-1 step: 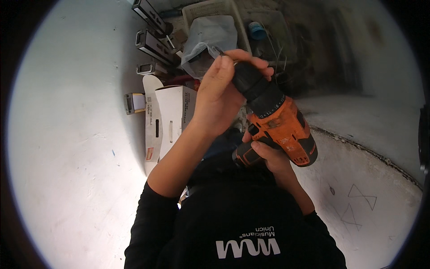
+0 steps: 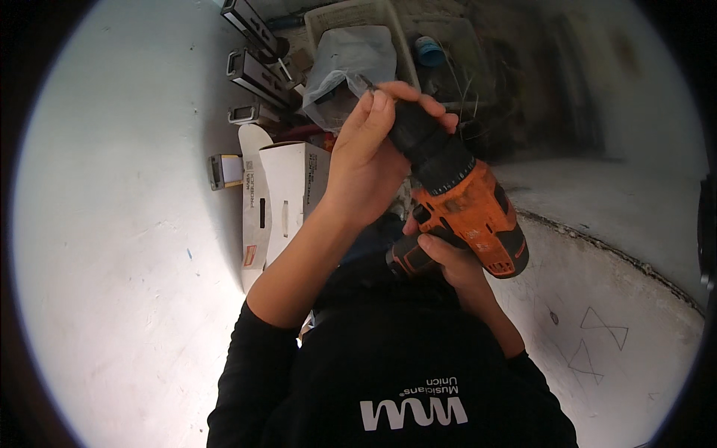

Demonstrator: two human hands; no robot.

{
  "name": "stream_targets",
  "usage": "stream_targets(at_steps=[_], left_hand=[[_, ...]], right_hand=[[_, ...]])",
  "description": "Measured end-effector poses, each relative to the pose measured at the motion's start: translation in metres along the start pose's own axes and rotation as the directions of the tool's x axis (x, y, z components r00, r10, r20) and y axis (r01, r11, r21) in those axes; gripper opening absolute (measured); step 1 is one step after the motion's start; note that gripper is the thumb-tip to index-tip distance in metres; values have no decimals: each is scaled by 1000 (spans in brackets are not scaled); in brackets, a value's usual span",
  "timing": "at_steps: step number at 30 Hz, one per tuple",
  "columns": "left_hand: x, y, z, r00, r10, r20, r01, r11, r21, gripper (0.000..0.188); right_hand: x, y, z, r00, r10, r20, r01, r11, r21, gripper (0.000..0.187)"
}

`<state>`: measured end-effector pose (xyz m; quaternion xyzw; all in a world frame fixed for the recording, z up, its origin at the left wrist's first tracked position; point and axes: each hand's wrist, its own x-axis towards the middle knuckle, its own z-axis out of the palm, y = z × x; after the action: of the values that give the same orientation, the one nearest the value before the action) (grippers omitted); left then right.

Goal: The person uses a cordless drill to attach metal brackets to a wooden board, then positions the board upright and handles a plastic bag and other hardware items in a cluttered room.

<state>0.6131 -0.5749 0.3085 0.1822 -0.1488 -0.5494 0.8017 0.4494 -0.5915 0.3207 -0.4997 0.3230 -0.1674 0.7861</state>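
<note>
An orange and black cordless drill (image 2: 478,213) is held in front of my chest, its chuck (image 2: 418,134) tilted up and to the left. My right hand (image 2: 454,261) is wrapped round the black handle, the thumb lying across it. At the chuck's front end, my left hand (image 2: 370,160) is closed, thumb and fingers pinched round a thin dark drill bit (image 2: 367,81). Only a short piece of the bit shows past the thumb; the rest is hidden by the fingers. Some left fingers curl behind the chuck, partly out of sight.
An open white cardboard box (image 2: 287,205) stands left of my left forearm. Metal-edged cases (image 2: 254,75) line the wall beyond it. Farther off, a pale crate (image 2: 403,37) holds a translucent plastic bag (image 2: 362,52), beside a blue can (image 2: 429,51). A pale wall (image 2: 112,224) rises at left.
My left thumb has shifted very slightly at the chuck's tip. The drill and my right hand are practically where they were.
</note>
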Motion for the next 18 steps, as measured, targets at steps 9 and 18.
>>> stream_targets(at_steps=[9, 18], left_hand=[[7, 3, 13, 966, 81, -245, -38, 984, 176, 28], [-3, -23, 7, 928, 196, -317, -142, 973, 184, 26]], right_hand=[[6, 4, 10, 993, 103, -63, -78, 946, 316, 37], [-3, 15, -4, 961, 258, -101, -188, 874, 448, 31]])
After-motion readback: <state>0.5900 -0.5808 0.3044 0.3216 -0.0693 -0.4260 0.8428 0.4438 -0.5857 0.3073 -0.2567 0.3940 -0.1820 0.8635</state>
